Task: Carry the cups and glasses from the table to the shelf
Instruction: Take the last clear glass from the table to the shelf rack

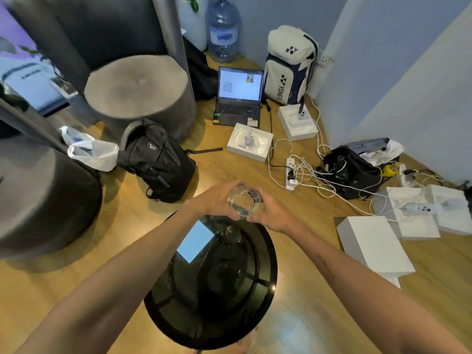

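glass (244,201): clear, held above far rim of black round counter (265,254) | left hand (215,200) + right hand (272,213): each grip pressed around glass sides (fingers curled) | second glass (233,233): standing on counter

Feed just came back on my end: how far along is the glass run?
In hand: a clear glass held by the left hand and right hand above the far edge of the round black table. No other cups show on the table. Left: reaching the shelf, which is out of view.
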